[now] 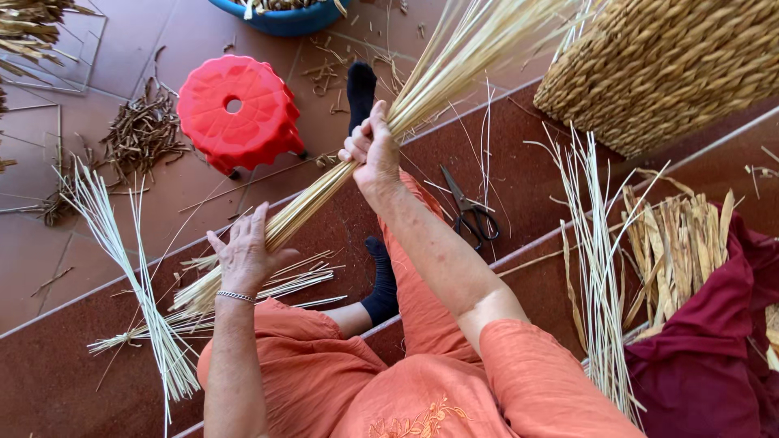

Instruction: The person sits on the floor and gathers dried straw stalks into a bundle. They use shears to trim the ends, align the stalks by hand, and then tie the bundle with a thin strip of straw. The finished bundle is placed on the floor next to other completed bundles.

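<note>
At lower centre, a long bundle of pale straw stalks (324, 191) was steadied by the left hand (243, 253), fingers spread wide, and gripped tightly by the right hand (372, 150). Loose pale stalks (146, 300) remained ungathered; black-handled scissors (471, 215) and a red plastic stool (237, 109) lay beyond.

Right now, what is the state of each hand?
Left hand: open, fingers spread, palm against the straw bundle.
Right hand: closed around the same bundle.
</note>
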